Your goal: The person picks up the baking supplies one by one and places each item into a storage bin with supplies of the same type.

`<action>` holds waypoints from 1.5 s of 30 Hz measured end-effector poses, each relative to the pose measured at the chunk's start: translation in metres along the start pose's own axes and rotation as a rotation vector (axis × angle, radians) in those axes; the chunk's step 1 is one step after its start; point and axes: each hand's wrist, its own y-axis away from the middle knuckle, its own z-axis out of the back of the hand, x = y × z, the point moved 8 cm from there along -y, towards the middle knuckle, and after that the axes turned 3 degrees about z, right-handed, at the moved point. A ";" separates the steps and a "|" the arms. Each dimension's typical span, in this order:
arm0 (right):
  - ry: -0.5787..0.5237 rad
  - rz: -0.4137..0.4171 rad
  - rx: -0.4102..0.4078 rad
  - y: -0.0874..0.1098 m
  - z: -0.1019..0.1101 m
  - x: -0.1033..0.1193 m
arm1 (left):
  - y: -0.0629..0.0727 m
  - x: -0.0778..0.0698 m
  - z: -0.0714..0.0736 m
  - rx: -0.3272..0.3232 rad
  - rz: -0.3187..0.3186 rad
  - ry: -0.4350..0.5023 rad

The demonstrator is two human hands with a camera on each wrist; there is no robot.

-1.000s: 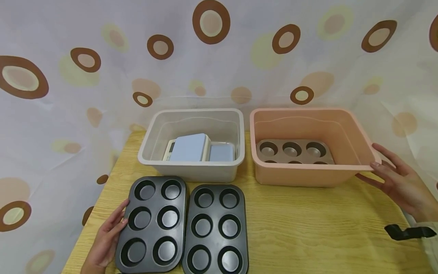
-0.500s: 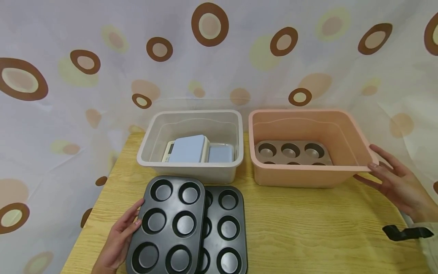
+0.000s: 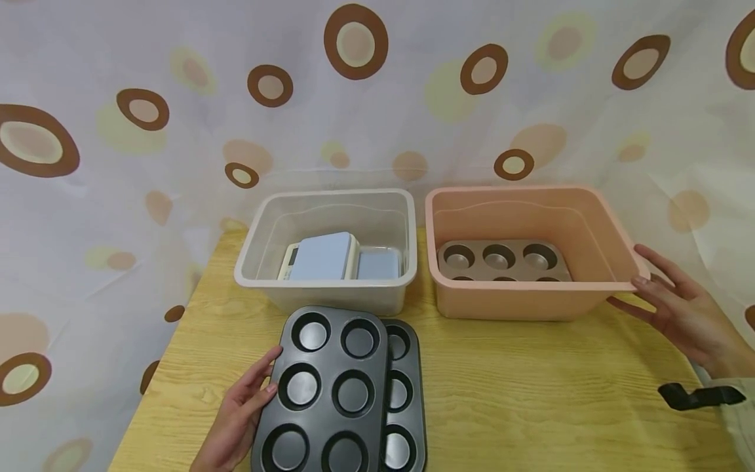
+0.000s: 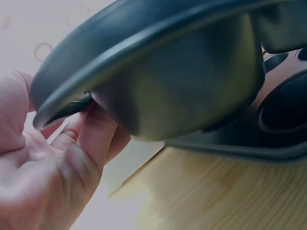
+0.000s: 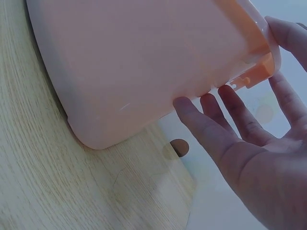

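Observation:
My left hand (image 3: 238, 410) grips the left edge of a dark grey six-cup muffin tin (image 3: 331, 362). In the left wrist view, fingers (image 4: 98, 132) curl under the rim beside one deep cup (image 4: 192, 91) of the tin, which is raised and tilted. A second dark muffin tin (image 3: 408, 364) lies beneath on the table, its left part covered. On the right, my right hand (image 3: 687, 314) holds the right rim of a pink plastic bin (image 3: 507, 305); in the right wrist view, fingertips (image 5: 182, 103) touch its end wall. Inside that bin sits a brownish muffin tin (image 3: 479, 267).
Behind the dark tins stands a whitish bin (image 3: 336, 299) holding a light blue kitchen scale (image 3: 324, 255) and a flat blue piece (image 3: 379, 263). Both bins stand near the back of the wooden table (image 3: 519, 393), before a patterned curtain (image 3: 383, 98). A black strap (image 3: 702, 397) circles the right sleeve.
My left hand has lifted its muffin tin and carried it right, so it overlaps the second tin that lay beside it. My right hand stays on the pink bin's rim.

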 end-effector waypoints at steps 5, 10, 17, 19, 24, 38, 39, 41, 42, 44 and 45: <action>-0.020 0.006 0.006 0.001 0.000 0.002 | -0.010 -0.006 -0.021 0.132 0.012 0.039; -0.039 -0.003 0.000 0.001 0.002 0.002 | -0.021 -0.014 -0.040 0.245 0.018 0.053; -0.026 -0.015 0.007 -0.004 0.003 0.001 | -0.033 -0.025 -0.063 0.377 -0.013 0.093; -0.023 -0.018 0.010 -0.004 0.003 0.002 | -0.035 -0.026 -0.069 0.410 -0.001 0.104; -0.052 -0.015 0.019 -0.004 0.004 0.004 | -0.042 -0.034 -0.082 0.499 0.000 0.113; -0.025 -0.027 -0.008 -0.003 0.006 -0.002 | -0.065 -0.079 -0.117 0.713 -0.055 0.067; -0.019 -0.024 -0.005 -0.002 0.006 -0.002 | -0.067 -0.081 -0.119 0.717 -0.051 0.061; -0.037 -0.015 0.015 -0.002 0.004 -0.002 | -0.070 -0.086 -0.122 0.722 -0.051 0.051; -0.050 -0.011 0.025 -0.001 0.003 -0.002 | -0.072 -0.089 -0.124 0.728 -0.056 0.048; -0.054 -0.004 0.032 -0.001 0.002 -0.001 | -0.076 -0.095 -0.127 0.739 -0.067 0.038; -0.053 -0.003 0.030 -0.001 0.002 0.000 | -0.079 -0.098 -0.129 0.741 -0.075 0.030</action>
